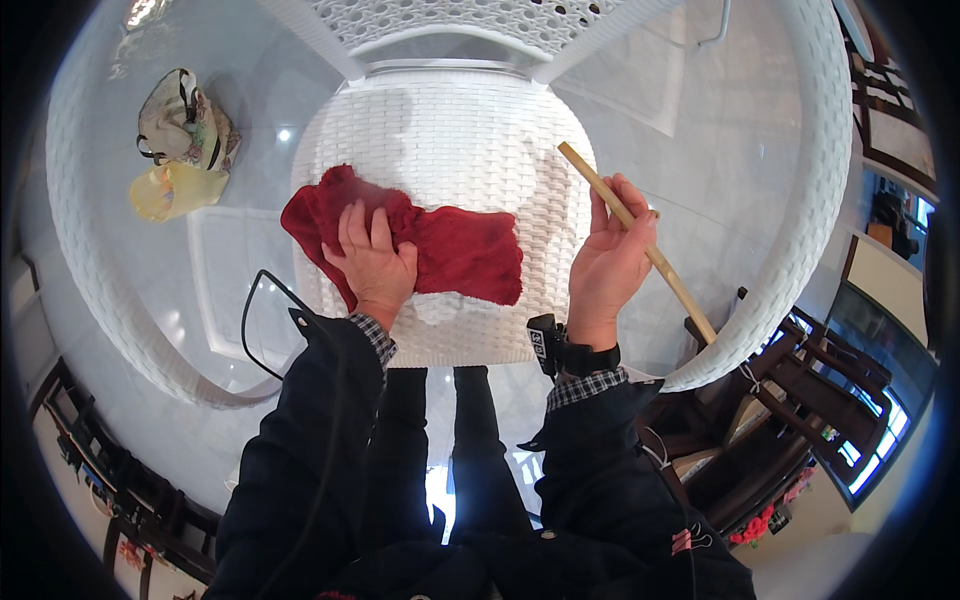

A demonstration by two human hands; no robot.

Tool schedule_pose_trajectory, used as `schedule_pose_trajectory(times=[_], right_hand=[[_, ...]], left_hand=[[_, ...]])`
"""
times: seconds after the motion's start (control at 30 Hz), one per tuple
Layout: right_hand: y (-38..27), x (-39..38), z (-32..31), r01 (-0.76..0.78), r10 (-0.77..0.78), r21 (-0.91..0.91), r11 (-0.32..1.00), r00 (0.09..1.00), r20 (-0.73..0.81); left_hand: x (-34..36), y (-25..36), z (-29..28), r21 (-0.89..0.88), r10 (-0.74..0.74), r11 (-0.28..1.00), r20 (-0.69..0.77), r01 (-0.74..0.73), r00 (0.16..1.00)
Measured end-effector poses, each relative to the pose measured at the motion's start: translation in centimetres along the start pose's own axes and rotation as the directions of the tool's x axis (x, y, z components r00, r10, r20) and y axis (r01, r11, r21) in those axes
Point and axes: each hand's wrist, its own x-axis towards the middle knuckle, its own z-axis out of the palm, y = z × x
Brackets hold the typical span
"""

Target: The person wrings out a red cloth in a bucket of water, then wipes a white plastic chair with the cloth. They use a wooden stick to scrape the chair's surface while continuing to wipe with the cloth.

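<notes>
Indoors, woven chair [480, 130] on glossy floor [255, 245].

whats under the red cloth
The white woven chair seat lies under the red cloth and shows beside it. The left hand rests on top. Anything tucked beneath the cloth or in its folds is hidden.

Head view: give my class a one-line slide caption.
Left hand resting on a red cloth on a white woven chair; right hand holding a tan stick.

Red cloth [468, 255] on white seat [455, 140], L hand [375, 258] atop — R hand [608, 265] w/ stick [680, 285]
</notes>
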Motion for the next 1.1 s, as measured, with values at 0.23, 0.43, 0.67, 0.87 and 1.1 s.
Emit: schedule_pose_trajectory(times=[0.23, 0.43, 0.67, 0.87, 1.1], right_hand=[[0.3, -0.2, -0.5, -0.088, 0.107, 0.17, 0.982, 0.989, -0.106], [1.2, -1.6, -1.7, 0.102, -0.048, -0.654, 0.749, 0.994, 0.1], [2.8, -8.5, 0.2, 0.408, 0.375, -0.838, 0.363, 0.759, 0.532], [4.1, -3.9, -5.7, 0.324, -0.129, -0.945, 0.037, 0.94, 0.317], [7.6, -4.8, -9.2, -0.053, -0.042, -0.961, 0.27, 0.997, -0.067]], left_hand=[[-0.1, 0.0, -0.2, -0.011, -0.026, 1.0, 0.045, 0.027, 0.999], [-0.1, -0.1, -0.1, 0.005, -0.002, 1.0, 0.027, 0.002, 1.0], [2.0, 1.9, -0.8, -0.032, -0.183, 0.982, 0.122, 0.188, 0.976], [10.2, 4.4, 1.8, -0.062, -0.125, 0.99, 0.007, 0.125, 0.992], [13.7, 10.9, 3.0, -0.117, 0.017, 0.993, 0.232, 0.01, 0.973]])
